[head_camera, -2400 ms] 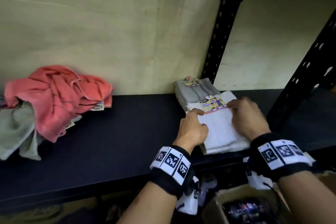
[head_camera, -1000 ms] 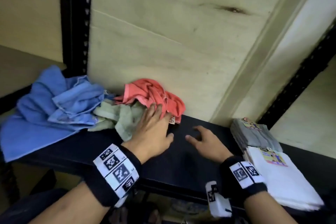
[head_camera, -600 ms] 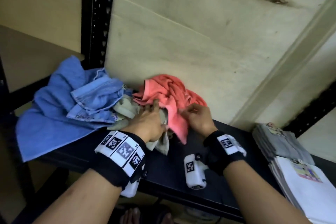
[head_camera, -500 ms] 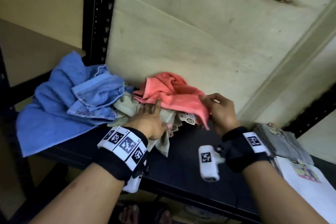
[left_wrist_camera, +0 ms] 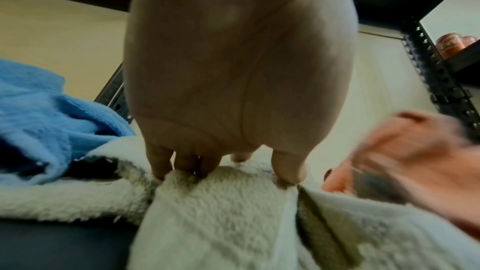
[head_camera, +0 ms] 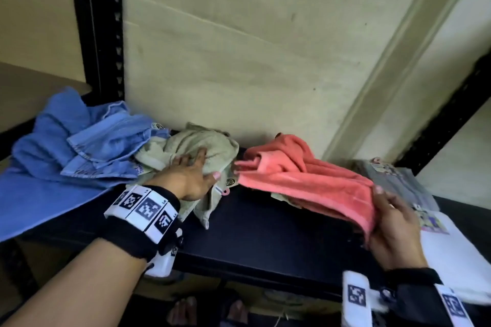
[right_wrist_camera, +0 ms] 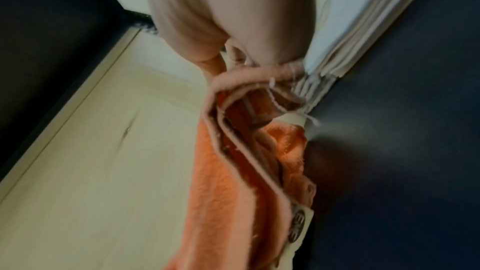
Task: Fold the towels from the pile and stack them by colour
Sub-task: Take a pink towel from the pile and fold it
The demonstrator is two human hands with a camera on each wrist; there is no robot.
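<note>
On the black shelf (head_camera: 252, 233) lies a loose pile: crumpled blue towels (head_camera: 66, 156) at the left, then a pale green towel (head_camera: 191, 143). My left hand (head_camera: 194, 172) lies flat on the green towel, fingers straight; in the left wrist view its fingertips (left_wrist_camera: 182, 169) press into the green towel (left_wrist_camera: 221, 213). A coral towel (head_camera: 305, 180) stretches rightward from the pile. My right hand (head_camera: 390, 223) grips its right edge; in the right wrist view the coral towel (right_wrist_camera: 233, 182) hangs bunched from the right hand (right_wrist_camera: 233, 63).
Folded stacks sit at the shelf's right end: grey towels (head_camera: 398, 180) at the back, white towels (head_camera: 451, 252) in front, both with paper labels. A black upright post (head_camera: 98, 34) stands behind the blue towels. A pale wall backs the shelf.
Both hands left the folded white stack and went to the pile. My right hand took the coral towel and has pulled it right, off the green towel, while the left hand holds the green one down.
</note>
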